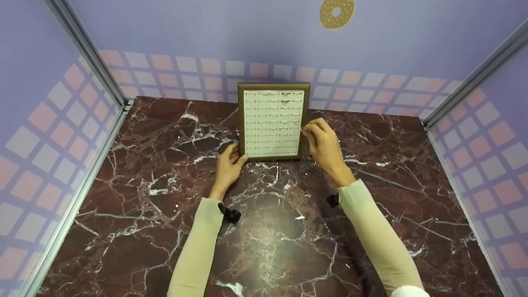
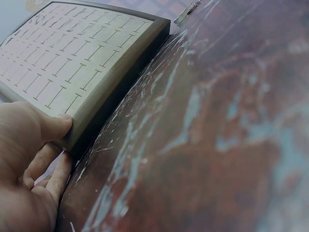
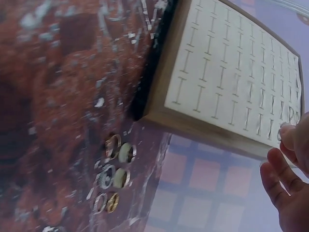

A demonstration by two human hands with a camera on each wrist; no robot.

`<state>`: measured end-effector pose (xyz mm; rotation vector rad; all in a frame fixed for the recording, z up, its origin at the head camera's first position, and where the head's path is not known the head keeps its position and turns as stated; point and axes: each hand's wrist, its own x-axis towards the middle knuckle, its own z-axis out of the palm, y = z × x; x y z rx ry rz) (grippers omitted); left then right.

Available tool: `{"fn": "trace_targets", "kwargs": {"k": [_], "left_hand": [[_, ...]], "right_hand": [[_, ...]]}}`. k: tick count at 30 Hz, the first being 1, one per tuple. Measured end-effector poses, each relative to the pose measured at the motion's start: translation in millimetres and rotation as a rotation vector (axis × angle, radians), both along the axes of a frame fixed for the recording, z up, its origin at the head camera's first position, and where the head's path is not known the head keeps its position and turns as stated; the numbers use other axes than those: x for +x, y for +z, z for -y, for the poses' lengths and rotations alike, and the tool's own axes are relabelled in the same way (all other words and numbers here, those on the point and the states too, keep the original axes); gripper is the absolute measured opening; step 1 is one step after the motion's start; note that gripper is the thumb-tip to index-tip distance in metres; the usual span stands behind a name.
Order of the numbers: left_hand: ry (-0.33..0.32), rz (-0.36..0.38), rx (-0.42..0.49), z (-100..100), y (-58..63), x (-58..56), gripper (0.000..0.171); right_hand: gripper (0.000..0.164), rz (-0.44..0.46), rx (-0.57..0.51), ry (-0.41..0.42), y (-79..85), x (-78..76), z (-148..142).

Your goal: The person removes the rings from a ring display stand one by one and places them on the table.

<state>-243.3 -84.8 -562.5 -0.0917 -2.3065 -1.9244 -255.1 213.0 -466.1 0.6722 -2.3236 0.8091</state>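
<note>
A ring display board [image 1: 272,144] with a brown frame and white slotted face leans upright near the back wall. My left hand [image 1: 229,165] grips its lower left corner; in the left wrist view the thumb [image 2: 57,126] presses the frame's front. My right hand [image 1: 325,144] is at the board's right edge, its thumb and fingers pinching a small ring [image 3: 280,135], mostly hidden by the fingertips. A few rings [image 1: 285,101] sit in slots in the board's upper right part. Several loose rings [image 3: 112,176], silver, gold and pale green, lie on the table beside the board.
The dark red marbled table [image 1: 264,231] has small white flecks scattered on it. Lilac walls with pink and grey squares [image 1: 189,80] enclose it behind and at both sides. Black wrist straps [image 1: 230,213] hang at the sleeves.
</note>
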Motion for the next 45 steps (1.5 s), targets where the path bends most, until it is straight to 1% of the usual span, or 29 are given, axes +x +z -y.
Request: {"fn": "trace_targets", "kwargs": {"k": [7, 14, 21, 28, 35, 38, 45], "left_hand": [[0.000, 0.004, 0.008, -0.7, 1.9, -1.3, 0.053], [0.002, 0.002, 0.019, -1.2, 0.8, -1.7, 0.054], [0.005, 0.005, 0.016, -0.5, 0.1, -0.8, 0.053], [-0.008, -0.013, 0.022, -0.2, -0.1, -0.2, 0.052], [-0.004, -0.008, 0.020, -0.5, -0.9, -1.2, 0.052], [-0.003, -0.008, 0.017, -0.2, -1.5, -1.1, 0.052], [-0.005, 0.000, 0.015, 0.1, -1.0, 0.1, 0.053]], "right_hand": [[0.008, 0.014, 0.054, -0.014, -15.6, 13.4, -10.7], [0.007, 0.034, 0.060, -0.028, -30.3, 27.4, -19.5], [0.008, 0.073, 0.087, -0.030, -44.5, 35.7, -29.3], [0.010, 0.171, 0.134, -0.047, -54.5, 42.1, -39.0], [0.012, 0.287, 0.223, -0.061, -60.2, 45.7, -46.4], [0.013, 0.318, 0.252, -0.058, -61.9, 45.9, -48.4], [0.010, 0.371, 0.282, -0.039, -62.8, 46.0, -49.2]]}}
